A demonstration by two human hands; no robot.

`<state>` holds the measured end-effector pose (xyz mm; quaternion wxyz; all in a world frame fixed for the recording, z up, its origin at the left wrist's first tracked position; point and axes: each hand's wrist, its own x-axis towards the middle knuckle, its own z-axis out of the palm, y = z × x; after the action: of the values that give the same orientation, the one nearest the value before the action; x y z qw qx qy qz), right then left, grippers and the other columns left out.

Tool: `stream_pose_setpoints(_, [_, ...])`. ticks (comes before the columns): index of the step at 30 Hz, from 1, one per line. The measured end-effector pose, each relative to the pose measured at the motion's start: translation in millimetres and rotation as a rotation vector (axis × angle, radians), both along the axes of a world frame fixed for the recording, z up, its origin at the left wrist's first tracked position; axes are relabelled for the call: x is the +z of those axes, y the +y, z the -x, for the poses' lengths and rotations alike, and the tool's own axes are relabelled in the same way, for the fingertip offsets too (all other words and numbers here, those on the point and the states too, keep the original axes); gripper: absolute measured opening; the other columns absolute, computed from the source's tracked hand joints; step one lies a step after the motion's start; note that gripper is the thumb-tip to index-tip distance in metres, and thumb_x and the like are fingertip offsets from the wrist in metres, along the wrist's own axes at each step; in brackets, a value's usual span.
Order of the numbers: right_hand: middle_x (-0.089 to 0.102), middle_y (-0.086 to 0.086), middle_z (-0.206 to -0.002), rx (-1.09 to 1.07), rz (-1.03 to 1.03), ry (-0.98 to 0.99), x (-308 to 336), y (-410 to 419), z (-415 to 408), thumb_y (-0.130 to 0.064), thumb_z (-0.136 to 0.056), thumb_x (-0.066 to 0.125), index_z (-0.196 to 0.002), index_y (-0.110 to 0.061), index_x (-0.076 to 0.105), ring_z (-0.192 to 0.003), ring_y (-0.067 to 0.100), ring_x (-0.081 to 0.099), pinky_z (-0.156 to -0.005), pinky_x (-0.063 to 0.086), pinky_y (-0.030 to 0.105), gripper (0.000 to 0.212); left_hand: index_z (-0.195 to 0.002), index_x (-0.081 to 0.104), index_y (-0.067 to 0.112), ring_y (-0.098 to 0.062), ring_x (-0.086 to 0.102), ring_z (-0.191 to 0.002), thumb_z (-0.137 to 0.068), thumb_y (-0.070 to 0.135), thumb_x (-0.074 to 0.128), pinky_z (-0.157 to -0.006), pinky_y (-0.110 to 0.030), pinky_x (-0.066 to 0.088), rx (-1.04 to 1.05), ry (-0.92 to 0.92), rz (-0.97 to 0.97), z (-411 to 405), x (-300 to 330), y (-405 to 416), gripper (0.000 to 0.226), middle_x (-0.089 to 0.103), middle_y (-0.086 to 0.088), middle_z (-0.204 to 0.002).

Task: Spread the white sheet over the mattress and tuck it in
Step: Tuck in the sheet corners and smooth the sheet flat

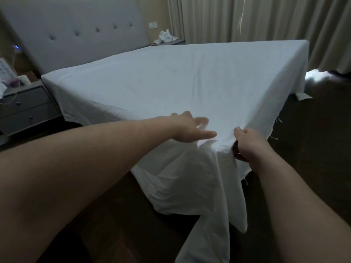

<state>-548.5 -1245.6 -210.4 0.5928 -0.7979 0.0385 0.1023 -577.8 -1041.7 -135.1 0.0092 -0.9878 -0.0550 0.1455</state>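
The white sheet (171, 82) lies spread over the whole mattress top, its edges hanging loose down the sides and its near corner draping to the dark floor (313, 130). Behind the sheet rises a grey tufted headboard (76, 31), with pale curtains (256, 18) beyond its far side. A grey nightstand (26, 107) with drawers stands beside the sheet's left edge. At the near corner, the left hand (187, 128) rests flat on the sheet, fingers straight and released. Just beside it, the right hand (247, 144) pinches a bunched fold of the sheet.
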Motion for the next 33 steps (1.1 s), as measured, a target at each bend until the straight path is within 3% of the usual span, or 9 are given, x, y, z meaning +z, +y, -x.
stream_pose_setpoints(5, [0.054,0.006,-0.077,0.058,-0.142,0.099,21,-11,15,-0.032,-0.110,0.046,-0.085,-0.016,0.055,-0.065,0.018,0.053,-0.062,0.050,0.030,0.031,-0.155,-0.004,0.060,-0.034,-0.014,-0.157,-0.083,0.093,0.019,-0.113,-0.079,-0.002,-0.006,-0.090,0.076,10,-30,-18,0.083,-0.012,0.013,-0.172])
stream_pose_setpoints(10, [0.048,0.002,-0.060,0.096,-0.164,0.223,26,-23,18,-0.030,-0.108,0.052,-0.074,-0.015,0.051,-0.056,0.018,0.047,-0.065,0.049,0.032,0.038,-0.155,0.001,0.060,-0.030,-0.004,-0.159,-0.082,0.094,0.018,-0.113,-0.079,0.002,-0.028,-0.107,0.086,1,-20,-10,0.083,0.000,0.016,-0.172])
stream_pose_setpoints(13, [0.049,0.002,-0.053,0.076,-0.122,0.237,31,-18,17,-0.034,-0.105,0.050,-0.067,-0.016,0.048,-0.052,0.019,0.047,-0.065,0.045,0.031,0.042,-0.156,-0.004,0.058,-0.030,-0.016,-0.158,-0.083,0.093,0.017,-0.114,-0.077,-0.005,0.058,-0.173,0.092,2,-23,-1,0.084,-0.012,0.014,-0.172])
stream_pose_setpoints(16, [0.055,0.004,-0.064,0.035,-0.071,0.167,25,-5,15,-0.051,-0.104,0.046,-0.077,-0.015,0.056,-0.058,0.021,0.053,-0.063,0.046,0.031,0.046,-0.156,-0.007,0.057,-0.033,-0.016,-0.157,-0.080,0.095,0.011,-0.112,-0.079,-0.005,0.091,-0.108,0.078,8,-39,2,0.087,-0.014,0.012,-0.171])
stream_pose_setpoints(19, [0.051,0.003,-0.064,0.056,-0.167,0.164,17,-3,10,-0.039,-0.108,0.047,-0.081,-0.016,0.053,-0.054,0.015,0.051,-0.057,0.053,0.026,0.036,-0.155,-0.010,0.057,-0.035,-0.014,-0.157,-0.076,0.098,0.012,-0.112,-0.079,0.000,0.072,-0.063,0.081,8,-37,3,0.091,-0.013,0.010,-0.172])
stream_pose_setpoints(22, [0.051,0.003,-0.061,0.145,-0.083,0.162,22,-17,7,-0.027,-0.108,0.050,-0.076,-0.017,0.050,-0.056,0.016,0.054,-0.065,0.054,0.030,0.034,-0.154,-0.013,0.058,-0.038,-0.013,-0.157,-0.071,0.102,0.014,-0.116,-0.076,0.006,0.029,0.000,0.076,10,-32,4,0.098,-0.014,0.007,-0.172])
stream_pose_setpoints(25, [0.055,0.013,-0.068,0.145,0.181,0.054,32,-14,4,-0.019,-0.103,0.046,-0.073,-0.009,0.053,-0.058,0.025,0.056,-0.060,0.047,0.032,0.033,-0.155,-0.011,0.056,-0.042,-0.008,-0.157,-0.069,0.103,0.014,-0.123,-0.065,0.006,-0.027,0.039,0.060,12,-30,9,0.102,-0.010,-0.001,-0.173])
stream_pose_setpoints(28, [0.061,0.014,-0.085,0.014,0.631,-0.265,43,10,8,-0.036,-0.100,0.036,-0.083,-0.007,0.058,-0.078,0.034,0.060,-0.071,0.050,0.040,0.040,-0.162,0.006,0.045,-0.037,0.010,-0.157,-0.085,0.091,0.027,-0.126,-0.051,0.012,-0.111,0.019,0.046,9,-17,19,0.092,0.009,-0.007,-0.173])
stream_pose_setpoints(33, [0.064,0.000,-0.095,0.190,0.560,-0.547,63,79,15,-0.045,-0.101,0.045,-0.100,-0.021,0.061,-0.088,0.026,0.059,-0.074,0.048,0.039,0.029,-0.159,0.033,0.026,-0.031,0.041,-0.145,-0.095,0.077,0.037,-0.118,-0.047,0.034,-0.054,-0.095,0.079,13,-1,65,0.082,0.042,-0.005,-0.161])
